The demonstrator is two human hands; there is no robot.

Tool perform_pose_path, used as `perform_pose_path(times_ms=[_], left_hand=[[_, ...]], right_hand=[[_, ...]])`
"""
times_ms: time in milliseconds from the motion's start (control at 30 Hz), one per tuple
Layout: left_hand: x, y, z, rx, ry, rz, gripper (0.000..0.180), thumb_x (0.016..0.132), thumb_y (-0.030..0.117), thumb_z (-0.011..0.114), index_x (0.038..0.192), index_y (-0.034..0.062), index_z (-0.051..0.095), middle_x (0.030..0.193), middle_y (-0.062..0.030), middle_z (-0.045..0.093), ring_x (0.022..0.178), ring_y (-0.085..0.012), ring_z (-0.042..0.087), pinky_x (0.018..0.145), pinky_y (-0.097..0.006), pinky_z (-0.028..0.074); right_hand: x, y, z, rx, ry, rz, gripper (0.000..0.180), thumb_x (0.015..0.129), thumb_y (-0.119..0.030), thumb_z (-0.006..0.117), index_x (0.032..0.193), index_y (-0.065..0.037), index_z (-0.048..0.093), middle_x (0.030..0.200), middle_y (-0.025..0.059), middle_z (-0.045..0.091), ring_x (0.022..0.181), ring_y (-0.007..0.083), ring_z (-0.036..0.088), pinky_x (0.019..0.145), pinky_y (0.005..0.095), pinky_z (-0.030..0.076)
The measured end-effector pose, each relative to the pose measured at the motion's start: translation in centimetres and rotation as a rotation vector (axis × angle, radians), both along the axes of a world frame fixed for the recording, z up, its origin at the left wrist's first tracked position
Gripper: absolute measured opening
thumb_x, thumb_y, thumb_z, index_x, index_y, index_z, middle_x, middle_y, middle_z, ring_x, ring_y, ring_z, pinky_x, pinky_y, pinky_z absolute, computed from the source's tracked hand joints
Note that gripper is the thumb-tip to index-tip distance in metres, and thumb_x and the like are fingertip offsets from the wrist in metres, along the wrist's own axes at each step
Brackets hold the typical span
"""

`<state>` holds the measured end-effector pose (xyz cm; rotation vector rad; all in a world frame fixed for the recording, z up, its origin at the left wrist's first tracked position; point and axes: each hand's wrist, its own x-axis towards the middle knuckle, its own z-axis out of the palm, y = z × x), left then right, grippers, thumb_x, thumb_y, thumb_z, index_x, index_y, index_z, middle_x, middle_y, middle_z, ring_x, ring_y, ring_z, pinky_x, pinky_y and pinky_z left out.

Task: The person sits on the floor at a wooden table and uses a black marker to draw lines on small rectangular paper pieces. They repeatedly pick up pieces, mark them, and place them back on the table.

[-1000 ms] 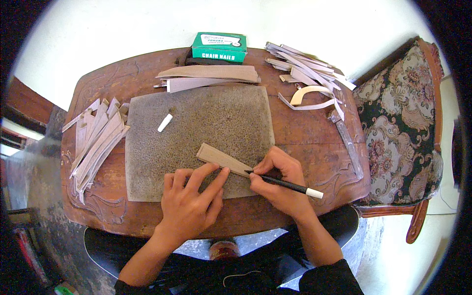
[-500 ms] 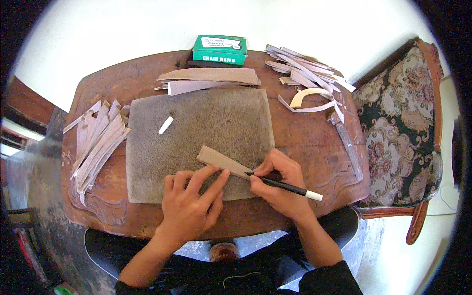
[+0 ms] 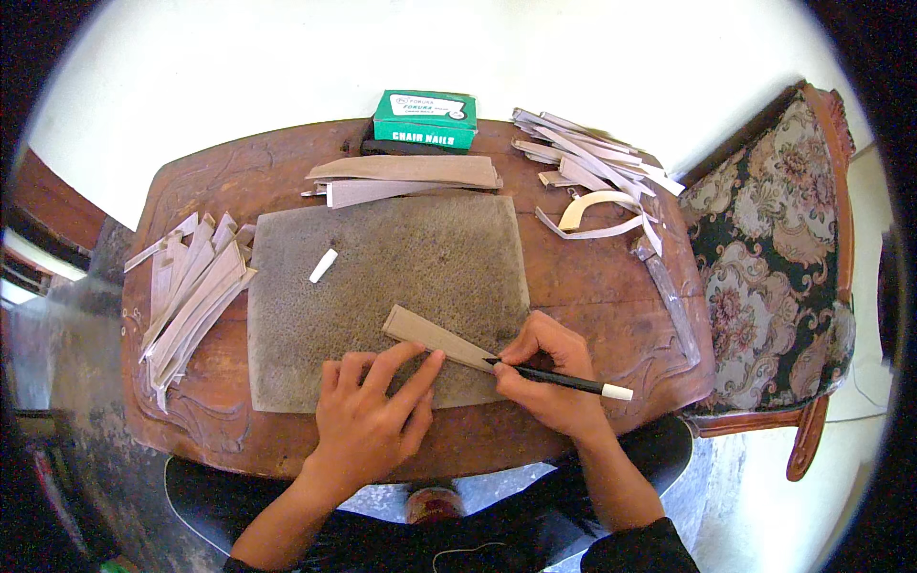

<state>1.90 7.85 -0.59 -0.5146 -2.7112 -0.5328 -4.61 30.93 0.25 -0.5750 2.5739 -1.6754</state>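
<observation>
Our left hand, fingers spread, steadies the wooden strip on the mat; our right hand grips the black pen. We note the pen tip slightly farther right along the strip than before, suggesting pen work progresses.

Green cardbd box atop dk flat obj nr far edge of carved wood table; curved yellow pc on table's far R; grey long-handled tool nr table's R edge; floral-uph. chair just R of table; white wall behind table.
</observation>
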Motion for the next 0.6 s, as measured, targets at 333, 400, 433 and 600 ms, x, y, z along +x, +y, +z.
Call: perform_pose_path(times_ms=[333,400,433,600], left_hand=[[0.03,-0.05,0.06,-0.002,0.006,-0.002,0.049,0.081,0.022,0.074,0.130,0.0197,0.071,0.125,0.0025,0.063,0.097,-0.0235,0.054,0.083,-0.040,0.041],[0.04,-0.07,0.06,-0.004,0.000,-0.001,0.049,0.081,0.022,0.074,0.130,0.0199,0.071,0.125,0.0026,0.063,0.097,-0.0234,0.054,0.083,-0.040,0.041],[0.10,-0.04,0.09,0.002,-0.015,0.002,0.048,0.081,0.021,0.074,0.130,0.0200,0.071,0.126,0.0014,0.063,0.099,-0.0244,0.055,0.085,-0.041,0.041],[0.21,0.01,0.25,0.016,-0.052,0.006,0.047,0.081,0.020,0.074,0.128,0.0201,0.072,0.127,-0.0009,0.064,0.102,-0.0266,0.055,0.089,-0.043,0.042]], right_hand=[[-0.03,-0.09,-0.05,-0.014,-0.060,-0.009,0.020,0.073,-0.007,0.078,0.076,-0.002,0.059,0.075,0.0086,0.059,0.068,0.0213,0.061,0.062,0.0329,0.048],[-0.06,-0.05,-0.14,-0.008,-0.047,-0.007,0.020,0.073,-0.007,0.078,0.076,-0.002,0.059,0.075,0.0088,0.059,0.068,0.0216,0.061,0.062,0.0330,0.048],[-0.08,-0.01,-0.22,0.002,-0.034,-0.004,0.020,0.073,-0.007,0.078,0.076,-0.003,0.059,0.075,0.0089,0.059,0.068,0.0217,0.061,0.062,0.0330,0.048],[-0.06,-0.12,-0.29,0.003,-0.017,-0.008,0.020,0.072,-0.008,0.077,0.076,-0.003,0.058,0.075,0.0092,0.058,0.068,0.0228,0.061,0.062,0.0335,0.048]])
